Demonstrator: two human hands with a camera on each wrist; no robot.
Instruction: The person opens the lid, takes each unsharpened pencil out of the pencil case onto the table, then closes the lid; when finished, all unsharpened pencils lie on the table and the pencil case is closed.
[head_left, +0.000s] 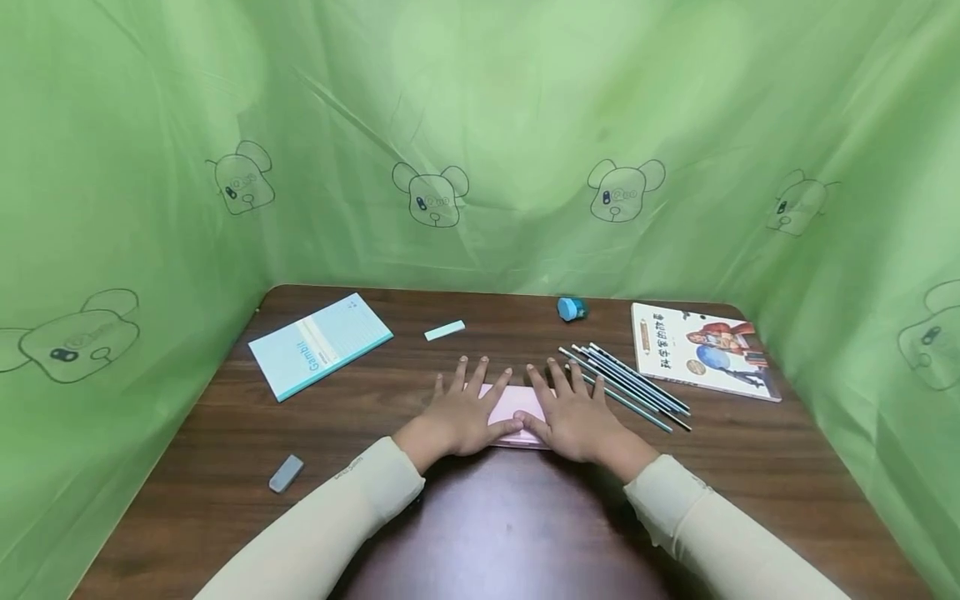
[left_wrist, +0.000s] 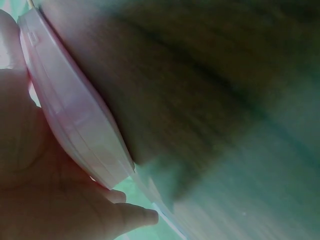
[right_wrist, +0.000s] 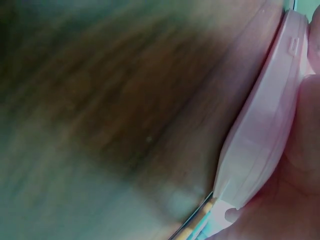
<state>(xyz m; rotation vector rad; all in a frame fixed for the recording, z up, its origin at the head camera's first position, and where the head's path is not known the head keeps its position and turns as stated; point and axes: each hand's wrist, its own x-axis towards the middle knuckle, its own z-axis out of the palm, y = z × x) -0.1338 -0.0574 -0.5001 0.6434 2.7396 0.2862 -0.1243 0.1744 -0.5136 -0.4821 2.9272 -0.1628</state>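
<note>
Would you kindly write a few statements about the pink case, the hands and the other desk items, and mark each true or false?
1. Both hands rest on the pink case. True: the left hand and right hand lie flat on it with straight fingers.
2. The pencils lie left of the case. False: they lie to its right, beside the right hand.
3. The notebook is open. False: it lies closed at the desk's far left.
4. A blue sharpener sits near the far edge. True.
5. The grey eraser touches the left hand. False: it lies apart, near the left sleeve.
</note>
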